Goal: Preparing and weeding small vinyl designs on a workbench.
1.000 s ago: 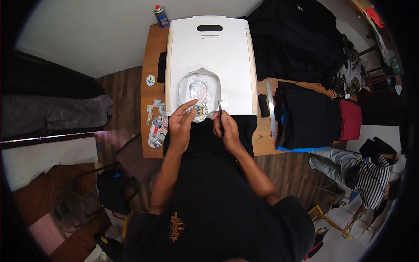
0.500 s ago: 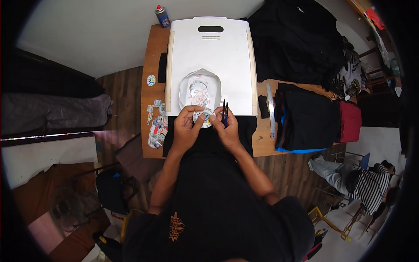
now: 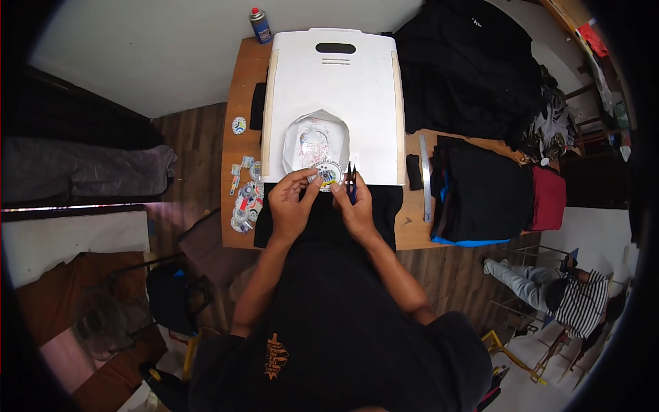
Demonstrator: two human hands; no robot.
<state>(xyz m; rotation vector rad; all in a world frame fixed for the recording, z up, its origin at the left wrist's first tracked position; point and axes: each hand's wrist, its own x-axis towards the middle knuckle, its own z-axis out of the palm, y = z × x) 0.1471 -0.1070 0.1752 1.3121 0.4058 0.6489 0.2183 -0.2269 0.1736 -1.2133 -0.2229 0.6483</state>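
A round white patch (image 3: 328, 176) with blue and yellow print is held up between both my hands, above the near edge of a white plastic board (image 3: 371, 103). My left hand (image 3: 292, 202) pinches its left side between thumb and fingers. My right hand (image 3: 355, 209) pinches the right side with the thumb. Dark thread snips (image 3: 352, 184) also sit in my right hand, their pointed tips turned away from me. Just beyond the patch lies a many-sided paper tray (image 3: 292, 141) with clear, printed film pieces in it.
Round printed pieces (image 3: 245, 202) lie in a pile on the wooden table (image 3: 240, 154) at left. A spray can (image 3: 260, 26) stands at the back. Right of the board are a metal ruler (image 3: 426, 178), folded black cloth (image 3: 480, 189) and dark red cloth (image 3: 549, 199). A person (image 3: 576, 295) is at far right.
The patch has risen slightly away from me and turned so its printed face shows more. My right thumb has shifted to its lower right edge. Both hands keep their hold.
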